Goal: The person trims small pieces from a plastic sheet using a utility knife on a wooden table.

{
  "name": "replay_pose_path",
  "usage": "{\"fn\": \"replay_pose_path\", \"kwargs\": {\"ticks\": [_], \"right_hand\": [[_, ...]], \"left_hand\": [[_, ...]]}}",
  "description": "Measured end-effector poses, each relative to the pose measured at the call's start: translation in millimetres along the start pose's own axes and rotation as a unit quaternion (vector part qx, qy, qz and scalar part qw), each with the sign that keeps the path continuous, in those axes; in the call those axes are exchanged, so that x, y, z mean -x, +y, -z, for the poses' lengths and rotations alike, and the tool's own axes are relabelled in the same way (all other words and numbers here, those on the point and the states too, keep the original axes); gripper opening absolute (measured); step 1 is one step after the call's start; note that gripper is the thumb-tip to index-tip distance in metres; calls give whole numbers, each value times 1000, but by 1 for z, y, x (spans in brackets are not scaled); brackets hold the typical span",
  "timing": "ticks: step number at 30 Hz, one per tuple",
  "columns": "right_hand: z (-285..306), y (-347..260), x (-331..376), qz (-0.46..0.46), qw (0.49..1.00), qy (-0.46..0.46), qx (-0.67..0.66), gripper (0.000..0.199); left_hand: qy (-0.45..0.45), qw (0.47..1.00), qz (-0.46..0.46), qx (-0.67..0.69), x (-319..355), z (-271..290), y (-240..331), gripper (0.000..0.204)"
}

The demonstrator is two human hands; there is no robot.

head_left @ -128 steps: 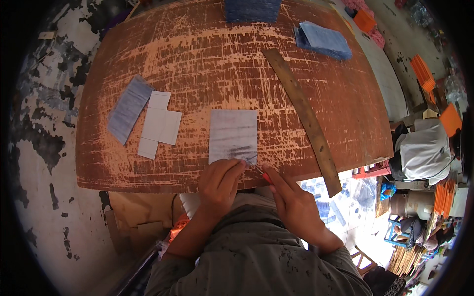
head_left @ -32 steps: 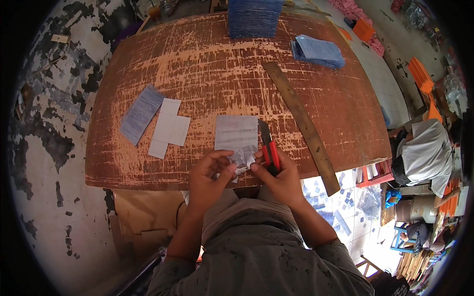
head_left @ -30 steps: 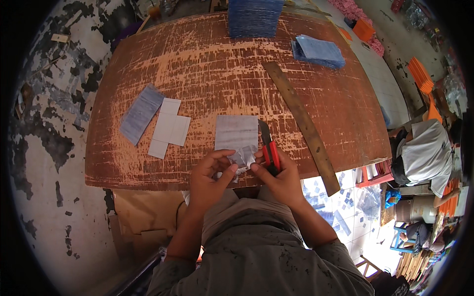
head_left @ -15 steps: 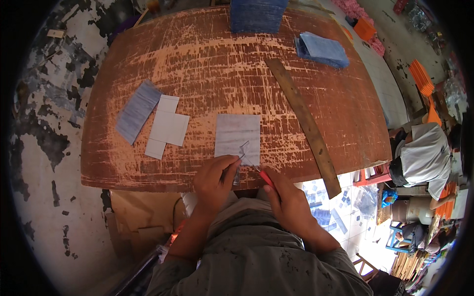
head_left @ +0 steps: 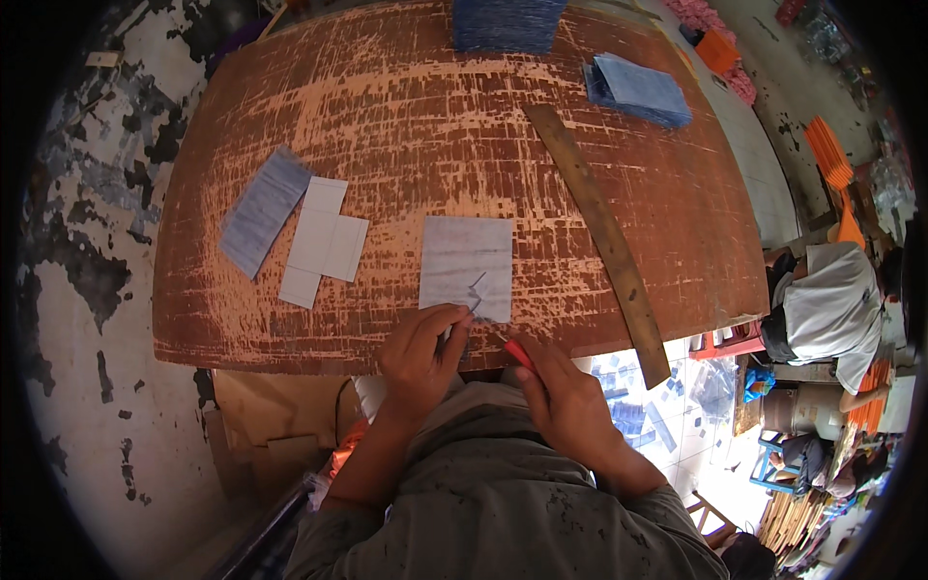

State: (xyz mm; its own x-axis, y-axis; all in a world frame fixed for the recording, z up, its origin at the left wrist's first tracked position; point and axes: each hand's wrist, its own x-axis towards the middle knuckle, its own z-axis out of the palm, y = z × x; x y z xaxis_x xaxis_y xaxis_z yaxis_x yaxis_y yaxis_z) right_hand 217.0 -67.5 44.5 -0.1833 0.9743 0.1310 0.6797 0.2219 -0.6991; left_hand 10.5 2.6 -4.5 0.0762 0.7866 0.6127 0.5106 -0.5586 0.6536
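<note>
Cutter (head_left: pixel 519 355) with a red handle sits clamped in the right hand (head_left: pixel 570 396) by the near edge of the table (head_left: pixel 416 126), close to the left hand (head_left: pixel 420 350), whose fingers pinch together on 1 small creased see-through piece (head_left: pixel 475 290). That piece shows over 1 grey square sheet (head_left: pixel 467 253), around the near edge's middle. Toward the left edge lies 1 white stepped card (head_left: pixel 324 242); 1 brown strip (head_left: pixel 604 242) overhangs the near edge, left of its right corner.
</note>
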Motion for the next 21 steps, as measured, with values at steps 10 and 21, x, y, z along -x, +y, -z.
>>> {"fn": "replay_pose_path", "kwargs": {"ticks": [10,21], "right_hand": [[6,-4,0,-13,999,-17,25,44],[8,-4,-1,-1,999,-10,34,43]], "left_hand": [[-7,1000,-7,-9,-1,1,1,18],[-12,1000,-14,-2,1,0,-3,18]]}}
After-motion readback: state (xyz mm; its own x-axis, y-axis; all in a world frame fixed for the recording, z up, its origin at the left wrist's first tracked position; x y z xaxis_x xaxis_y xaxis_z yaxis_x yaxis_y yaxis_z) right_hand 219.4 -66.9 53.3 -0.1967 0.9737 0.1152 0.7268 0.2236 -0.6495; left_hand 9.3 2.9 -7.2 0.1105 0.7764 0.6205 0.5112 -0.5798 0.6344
